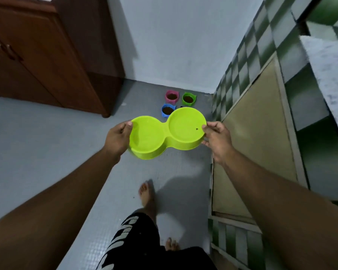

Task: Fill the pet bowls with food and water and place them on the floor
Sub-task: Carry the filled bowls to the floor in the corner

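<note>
A lime-green double pet bowl (pixel 164 133) is held in the air above the floor, gripped at both ends. My left hand (pixel 118 138) pinches its left rim and my right hand (pixel 217 138) pinches its right rim. Both wells look shiny; a single dark speck lies in the right one. Beyond it, near the corner of the wall, three small bowls stand on the floor with brown food in them: a pink bowl (pixel 171 96), a green bowl (pixel 188 99) and a blue bowl (pixel 167 110), the last partly hidden behind the double bowl.
A dark wooden cabinet (pixel 47 55) stands at the left against the wall. On the right runs a green-and-white tiled counter base (pixel 242 63) with a beige door panel (pixel 258 133). My bare feet (pixel 147 195) are on the grey floor (pixel 37 152).
</note>
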`<state>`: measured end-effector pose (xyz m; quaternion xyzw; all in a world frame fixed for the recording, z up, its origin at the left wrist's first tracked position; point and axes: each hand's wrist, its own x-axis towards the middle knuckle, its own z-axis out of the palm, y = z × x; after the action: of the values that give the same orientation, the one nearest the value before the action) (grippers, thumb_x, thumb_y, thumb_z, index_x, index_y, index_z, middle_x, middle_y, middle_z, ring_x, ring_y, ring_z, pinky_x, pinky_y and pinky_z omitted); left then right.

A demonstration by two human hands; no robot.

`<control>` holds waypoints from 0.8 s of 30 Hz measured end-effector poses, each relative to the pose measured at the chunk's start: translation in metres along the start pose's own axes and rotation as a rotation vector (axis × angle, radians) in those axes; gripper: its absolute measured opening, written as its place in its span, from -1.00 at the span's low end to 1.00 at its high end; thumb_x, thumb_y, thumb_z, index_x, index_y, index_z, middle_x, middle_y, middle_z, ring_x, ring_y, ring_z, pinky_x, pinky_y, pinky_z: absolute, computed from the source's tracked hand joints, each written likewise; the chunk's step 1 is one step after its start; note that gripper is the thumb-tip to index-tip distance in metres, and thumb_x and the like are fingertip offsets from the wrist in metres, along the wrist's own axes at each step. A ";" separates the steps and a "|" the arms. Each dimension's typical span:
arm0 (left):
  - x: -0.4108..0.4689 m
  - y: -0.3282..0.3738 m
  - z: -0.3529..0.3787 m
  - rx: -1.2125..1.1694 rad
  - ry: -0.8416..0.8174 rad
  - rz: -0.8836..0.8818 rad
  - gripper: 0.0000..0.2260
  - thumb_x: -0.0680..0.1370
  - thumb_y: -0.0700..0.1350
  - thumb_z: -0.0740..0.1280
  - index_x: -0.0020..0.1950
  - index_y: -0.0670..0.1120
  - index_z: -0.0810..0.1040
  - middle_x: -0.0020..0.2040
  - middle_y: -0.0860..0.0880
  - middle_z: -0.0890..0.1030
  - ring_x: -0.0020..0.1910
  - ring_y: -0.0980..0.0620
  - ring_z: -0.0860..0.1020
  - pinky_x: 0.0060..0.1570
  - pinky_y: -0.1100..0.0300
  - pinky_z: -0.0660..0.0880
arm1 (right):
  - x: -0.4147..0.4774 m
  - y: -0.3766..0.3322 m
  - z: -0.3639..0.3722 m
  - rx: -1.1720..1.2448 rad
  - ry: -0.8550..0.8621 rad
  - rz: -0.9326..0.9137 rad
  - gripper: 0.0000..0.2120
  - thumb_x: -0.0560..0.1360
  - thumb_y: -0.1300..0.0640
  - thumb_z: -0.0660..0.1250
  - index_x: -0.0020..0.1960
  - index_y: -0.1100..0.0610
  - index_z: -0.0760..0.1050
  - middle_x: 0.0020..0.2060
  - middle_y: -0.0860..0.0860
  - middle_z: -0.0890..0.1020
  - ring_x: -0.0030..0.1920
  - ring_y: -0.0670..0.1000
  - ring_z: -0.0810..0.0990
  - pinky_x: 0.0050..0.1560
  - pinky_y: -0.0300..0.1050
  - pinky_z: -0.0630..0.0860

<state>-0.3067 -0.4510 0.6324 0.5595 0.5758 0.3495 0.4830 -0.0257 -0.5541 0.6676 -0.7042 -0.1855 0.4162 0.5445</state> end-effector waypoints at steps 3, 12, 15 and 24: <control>0.064 -0.007 0.005 0.030 -0.018 0.007 -0.73 0.69 -0.03 0.29 0.16 -0.18 0.69 -0.05 -0.02 0.66 -0.17 0.25 0.57 -0.04 0.25 0.45 | 0.058 -0.003 0.030 -0.048 0.015 -0.018 -0.89 0.57 0.19 0.39 -0.10 0.02 0.53 -0.06 0.03 0.65 0.01 0.09 0.62 0.05 0.21 0.62; 0.255 -0.039 0.012 0.094 -0.059 -0.050 -0.72 0.69 0.00 0.28 0.25 -0.11 0.67 0.11 -0.04 0.69 0.10 0.04 0.60 0.20 0.01 0.53 | 0.221 -0.006 0.134 -0.086 0.026 0.042 -0.88 0.58 0.22 0.37 -0.06 0.01 0.52 -0.04 0.05 0.65 0.12 0.19 0.63 0.16 0.32 0.58; 0.309 -0.053 0.023 0.086 -0.027 -0.089 -0.67 0.66 0.07 0.26 0.29 -0.07 0.66 0.13 0.00 0.69 0.18 -0.04 0.63 0.24 -0.01 0.55 | 0.282 -0.011 0.172 -0.107 0.033 0.022 -0.89 0.58 0.27 0.35 -0.04 0.08 0.52 -0.09 0.05 0.64 0.00 0.10 0.61 0.17 0.28 0.58; 0.453 -0.151 0.083 -0.014 0.083 -0.224 -0.62 0.63 0.14 0.27 0.27 -0.05 0.67 0.13 -0.05 0.71 0.16 -0.07 0.65 0.23 -0.14 0.58 | 0.488 0.043 0.254 -0.222 -0.053 -0.026 -0.85 0.60 0.30 0.30 -0.05 0.07 0.49 -0.12 0.01 0.64 -0.18 -0.17 0.58 -0.11 -0.24 0.55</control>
<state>-0.2324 -0.0372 0.3909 0.4733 0.6519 0.3199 0.4986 0.0505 -0.0646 0.4249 -0.7465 -0.2540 0.4044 0.4634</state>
